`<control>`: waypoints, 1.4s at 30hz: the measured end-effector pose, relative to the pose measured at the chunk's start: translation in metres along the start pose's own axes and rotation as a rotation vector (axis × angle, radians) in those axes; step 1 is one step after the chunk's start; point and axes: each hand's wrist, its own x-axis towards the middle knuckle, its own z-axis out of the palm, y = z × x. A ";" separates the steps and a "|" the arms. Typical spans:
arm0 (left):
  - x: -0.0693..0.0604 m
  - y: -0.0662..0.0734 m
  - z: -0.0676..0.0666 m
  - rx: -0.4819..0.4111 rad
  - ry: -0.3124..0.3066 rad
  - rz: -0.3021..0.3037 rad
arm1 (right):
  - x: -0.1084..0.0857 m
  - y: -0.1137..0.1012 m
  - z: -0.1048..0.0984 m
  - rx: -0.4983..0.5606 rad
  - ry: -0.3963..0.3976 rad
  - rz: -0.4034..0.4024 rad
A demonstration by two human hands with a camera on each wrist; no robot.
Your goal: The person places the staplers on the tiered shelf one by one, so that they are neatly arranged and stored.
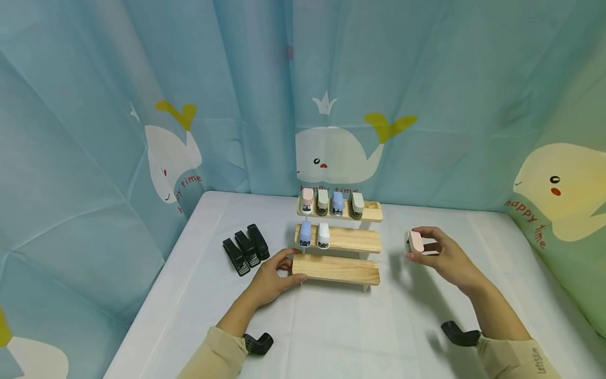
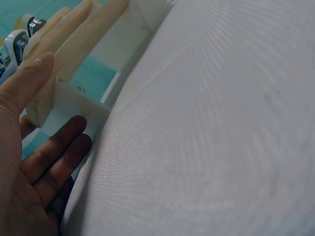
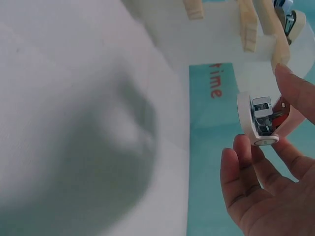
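My right hand (image 1: 447, 260) holds a small pink-and-white stapler (image 1: 416, 241) in the air, to the right of a three-tier wooden display rack (image 1: 336, 269). The right wrist view shows the metal inside of this stapler (image 3: 263, 118) between thumb and fingers. At the left end of the rack's lowest shelf, my left hand (image 1: 270, 279) grips the wood, thumb on the front side. Mini staplers stand on the upper tiers: a pink one (image 1: 307, 200) and several others on top, a blue one (image 1: 305, 233) and a white one (image 1: 324, 235) on the middle shelf.
Three black staplers (image 1: 246, 248) lie side by side on the white-covered table (image 1: 331, 337), left of the rack. A blue curtain (image 1: 255, 105) with whale prints hangs behind and at both sides. Each wrist carries a black strap mount (image 1: 259, 343).
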 end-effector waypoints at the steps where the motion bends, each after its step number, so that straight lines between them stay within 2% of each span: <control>1: 0.000 0.000 0.000 -0.001 0.001 -0.002 | 0.000 -0.002 0.001 0.003 -0.002 -0.001; 28: 0.002 -0.002 0.000 0.013 -0.008 -0.021 | 0.001 -0.045 0.022 0.026 -0.014 -0.041; 42: 0.001 -0.002 -0.001 0.016 -0.008 -0.008 | 0.004 -0.064 0.036 0.049 -0.036 -0.049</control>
